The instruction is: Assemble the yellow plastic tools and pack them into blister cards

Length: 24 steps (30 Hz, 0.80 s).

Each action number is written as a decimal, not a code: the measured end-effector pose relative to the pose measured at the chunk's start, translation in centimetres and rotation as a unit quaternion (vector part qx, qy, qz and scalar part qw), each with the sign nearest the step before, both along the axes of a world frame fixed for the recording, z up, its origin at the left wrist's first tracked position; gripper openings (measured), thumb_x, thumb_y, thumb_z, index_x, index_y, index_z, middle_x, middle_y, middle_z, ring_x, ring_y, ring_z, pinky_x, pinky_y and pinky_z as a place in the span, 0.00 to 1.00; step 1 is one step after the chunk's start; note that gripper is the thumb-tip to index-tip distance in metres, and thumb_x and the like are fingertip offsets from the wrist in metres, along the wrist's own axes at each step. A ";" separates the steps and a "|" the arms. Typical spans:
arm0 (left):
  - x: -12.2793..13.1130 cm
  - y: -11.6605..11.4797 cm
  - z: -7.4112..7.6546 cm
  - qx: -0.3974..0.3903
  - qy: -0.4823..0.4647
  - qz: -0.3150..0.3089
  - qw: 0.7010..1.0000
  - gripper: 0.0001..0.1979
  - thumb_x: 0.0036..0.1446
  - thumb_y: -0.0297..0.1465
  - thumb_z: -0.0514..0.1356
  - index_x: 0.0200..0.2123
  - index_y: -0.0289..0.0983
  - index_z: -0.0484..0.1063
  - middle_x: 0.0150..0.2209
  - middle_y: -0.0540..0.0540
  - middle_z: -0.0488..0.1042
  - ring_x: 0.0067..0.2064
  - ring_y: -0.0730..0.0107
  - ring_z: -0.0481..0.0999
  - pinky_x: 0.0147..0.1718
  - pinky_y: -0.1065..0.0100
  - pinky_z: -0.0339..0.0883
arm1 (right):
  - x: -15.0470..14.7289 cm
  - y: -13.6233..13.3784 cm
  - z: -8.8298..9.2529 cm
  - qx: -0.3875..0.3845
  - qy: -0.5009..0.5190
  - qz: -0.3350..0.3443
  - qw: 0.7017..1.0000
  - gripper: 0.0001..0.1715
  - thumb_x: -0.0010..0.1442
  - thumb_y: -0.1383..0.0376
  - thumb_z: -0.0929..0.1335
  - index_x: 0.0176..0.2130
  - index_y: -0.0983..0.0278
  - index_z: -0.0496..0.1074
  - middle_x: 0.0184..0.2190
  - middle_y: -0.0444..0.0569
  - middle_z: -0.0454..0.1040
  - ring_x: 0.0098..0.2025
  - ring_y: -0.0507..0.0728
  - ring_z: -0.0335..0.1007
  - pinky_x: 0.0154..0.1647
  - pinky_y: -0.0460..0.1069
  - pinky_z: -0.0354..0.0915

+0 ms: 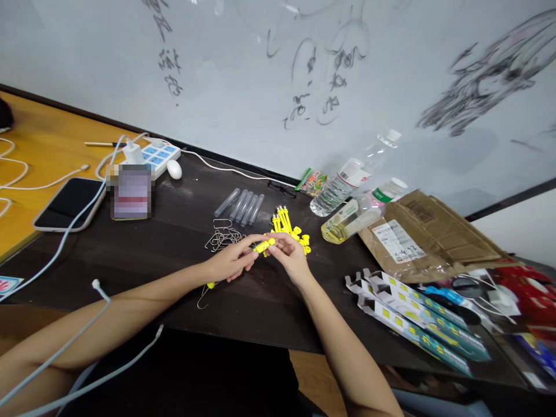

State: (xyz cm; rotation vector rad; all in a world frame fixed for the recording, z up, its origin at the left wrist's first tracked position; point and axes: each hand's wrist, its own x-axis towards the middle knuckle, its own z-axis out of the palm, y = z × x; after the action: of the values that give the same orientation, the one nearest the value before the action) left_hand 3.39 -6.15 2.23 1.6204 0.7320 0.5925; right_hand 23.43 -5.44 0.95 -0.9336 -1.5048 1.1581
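Note:
In the middle of the dark table, my left hand (230, 259) is closed around a small yellow plastic part (261, 247). The fingers of my right hand (290, 255) pinch the far end of that same part, at its rounded yellow tip. Below my left hand a wire hook (202, 299) with a yellow end sticks out; whether it joins the held part is hidden. Just behind my right hand lies a pile of yellow plastic pieces (296, 231). Beyond my left hand are a tangle of metal wire hooks (223, 236) and several clear plastic tubes (245, 207).
Two bottles, a water bottle (336, 194) and a drink bottle (343, 227), stand by a cardboard parcel (403, 234). Printed narrow boxes (417, 324) lie at right. On the left are a phone (69, 202), a power strip (158, 156) and white cables crossing the near left.

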 end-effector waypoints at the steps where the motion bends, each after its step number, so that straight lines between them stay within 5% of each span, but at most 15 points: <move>1: 0.0 0.0 0.0 0.001 0.002 0.000 1.000 0.23 0.64 0.32 0.48 0.62 0.46 0.49 0.26 0.55 0.63 0.14 0.87 0.59 0.10 0.82 0.54 | 0.0 0.0 -0.1 -0.001 -0.003 -0.002 1.000 0.20 0.49 0.55 0.73 0.40 0.61 0.72 0.27 0.44 0.74 0.28 0.52 0.70 0.34 0.50 0.69; 10: -0.1 -0.2 0.3 0.023 0.003 -0.009 1.000 0.21 0.65 0.33 0.47 0.60 0.45 0.52 0.27 0.54 0.63 0.14 0.86 0.59 0.11 0.82 0.54 | 1.1 0.3 0.4 -0.040 -0.009 -0.005 0.999 0.19 0.52 0.53 0.71 0.40 0.61 0.71 0.31 0.46 0.75 0.29 0.52 0.71 0.35 0.50 0.71; 24: -0.2 -0.4 0.1 0.044 0.026 -0.021 0.998 0.21 0.64 0.33 0.47 0.60 0.45 0.54 0.27 0.54 0.64 0.16 0.85 0.61 0.12 0.82 0.57 | 1.7 0.4 0.7 -0.029 -0.088 0.031 0.995 0.17 0.54 0.52 0.70 0.32 0.63 0.66 0.23 0.42 0.69 0.24 0.50 0.67 0.27 0.47 0.68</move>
State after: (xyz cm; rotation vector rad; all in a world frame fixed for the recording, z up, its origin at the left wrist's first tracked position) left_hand 3.21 -6.58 2.33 1.7334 0.7164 0.5597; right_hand 25.13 -5.07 1.69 -1.0573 -1.6586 1.1961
